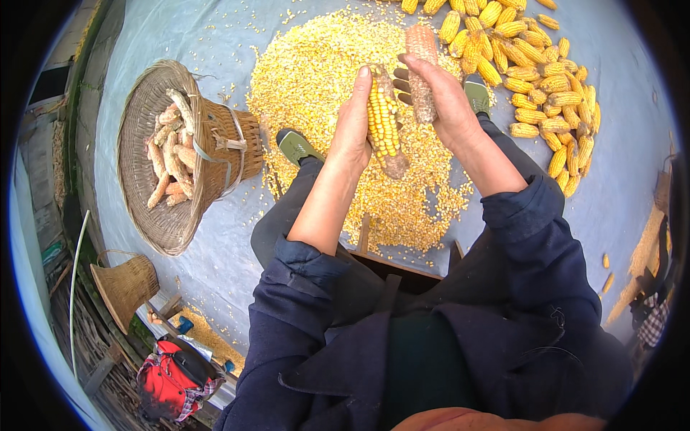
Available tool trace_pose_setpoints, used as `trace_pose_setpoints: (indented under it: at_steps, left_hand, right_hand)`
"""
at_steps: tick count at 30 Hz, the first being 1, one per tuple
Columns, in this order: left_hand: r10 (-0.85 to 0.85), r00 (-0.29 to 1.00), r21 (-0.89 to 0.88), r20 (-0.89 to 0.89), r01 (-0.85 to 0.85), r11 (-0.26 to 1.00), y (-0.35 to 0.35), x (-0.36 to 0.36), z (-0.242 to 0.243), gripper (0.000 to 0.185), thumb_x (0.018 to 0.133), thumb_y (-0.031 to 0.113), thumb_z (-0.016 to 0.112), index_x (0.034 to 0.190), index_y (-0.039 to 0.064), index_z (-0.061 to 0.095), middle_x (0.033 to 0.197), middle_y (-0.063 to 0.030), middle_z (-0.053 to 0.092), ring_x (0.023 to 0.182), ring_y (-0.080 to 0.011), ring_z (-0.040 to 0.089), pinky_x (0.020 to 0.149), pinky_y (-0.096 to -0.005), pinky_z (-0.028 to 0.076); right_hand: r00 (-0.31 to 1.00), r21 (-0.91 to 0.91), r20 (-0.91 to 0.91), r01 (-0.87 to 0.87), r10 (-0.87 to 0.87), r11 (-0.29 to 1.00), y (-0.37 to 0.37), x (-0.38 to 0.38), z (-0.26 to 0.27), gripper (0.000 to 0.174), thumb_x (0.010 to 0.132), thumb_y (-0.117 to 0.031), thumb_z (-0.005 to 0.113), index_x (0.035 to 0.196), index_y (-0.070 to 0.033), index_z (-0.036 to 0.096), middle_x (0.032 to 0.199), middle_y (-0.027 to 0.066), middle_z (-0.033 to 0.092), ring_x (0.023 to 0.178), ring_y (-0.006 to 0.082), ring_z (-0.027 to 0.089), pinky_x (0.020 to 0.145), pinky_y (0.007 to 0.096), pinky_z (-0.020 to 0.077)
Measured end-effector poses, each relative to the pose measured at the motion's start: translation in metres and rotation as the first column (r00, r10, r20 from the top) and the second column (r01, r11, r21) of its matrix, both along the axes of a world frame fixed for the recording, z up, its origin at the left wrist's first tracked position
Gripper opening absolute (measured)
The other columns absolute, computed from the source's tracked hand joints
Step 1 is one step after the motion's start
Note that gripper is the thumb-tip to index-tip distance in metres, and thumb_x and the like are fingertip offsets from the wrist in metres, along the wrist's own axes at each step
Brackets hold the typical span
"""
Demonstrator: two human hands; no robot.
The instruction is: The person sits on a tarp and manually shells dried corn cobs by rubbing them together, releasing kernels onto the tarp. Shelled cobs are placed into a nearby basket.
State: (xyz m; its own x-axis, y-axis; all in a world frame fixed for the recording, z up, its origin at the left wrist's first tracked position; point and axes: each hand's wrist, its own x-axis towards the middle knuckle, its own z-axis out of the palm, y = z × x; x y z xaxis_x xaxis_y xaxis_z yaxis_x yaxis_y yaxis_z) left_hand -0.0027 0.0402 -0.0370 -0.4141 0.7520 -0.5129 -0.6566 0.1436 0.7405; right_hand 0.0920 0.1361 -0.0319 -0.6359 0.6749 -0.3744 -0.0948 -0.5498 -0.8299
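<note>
My left hand (353, 121) is closed around a partly shelled ear of corn (384, 124), its thumb lying along the ear's upper side and yellow kernels still on the cob. In my right hand (439, 97) is a bare corn cob (421, 70), reddish at the top and dusty grey lower down, with dark fingertips showing past its left side. Ear and cob are a small gap apart. Beneath both hands spreads a heap of loose yellow kernels (312, 70) on a blue-grey tarp.
Left of the heap, a woven basket (221, 145) lies tilted with bare cobs (172, 156) in it. Unshelled ears (555, 97) are piled at upper right. A smaller basket (129, 285) and a person in a red garment (172, 377) are at lower left. My shoes flank the kernels.
</note>
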Motion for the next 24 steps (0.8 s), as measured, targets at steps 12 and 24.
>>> trace_pose_setpoints:
  at_steps: [12, 24]
  left_hand:
    - [-0.097, 0.978, -0.120, -0.186, 0.075, 0.990, 0.008, 0.015, -0.004, 0.054, 0.095, 0.050, 0.026, 0.099, 0.005, 0.056, 0.074, -0.0053, 0.059, 0.061, -0.0160, 0.060, 0.053, -0.0279, 0.051]
    - [0.010, 0.882, -0.157, -0.471, -0.095, 0.983, 0.012, 0.009, -0.013, 0.057, 0.095, 0.049, 0.029, 0.105, 0.000, 0.056, 0.087, -0.0093, 0.061, 0.077, -0.0144, 0.058, 0.069, -0.0299, 0.047]
  right_hand:
    - [0.983, 0.132, 0.091, 0.149, -0.162, 0.980, -0.005, -0.009, -0.021, 0.029, 0.081, -0.023, 0.063, 0.099, -0.001, 0.058, 0.087, 0.0039, 0.061, 0.078, 0.0102, 0.056, 0.071, 0.0255, 0.0446]
    - [0.991, 0.307, 0.105, 0.049, -0.086, 0.950, -0.022, -0.011, -0.017, 0.036, 0.082, -0.032, 0.062, 0.099, -0.001, 0.059, 0.088, 0.0051, 0.063, 0.078, 0.0140, 0.058, 0.073, 0.0277, 0.0454]
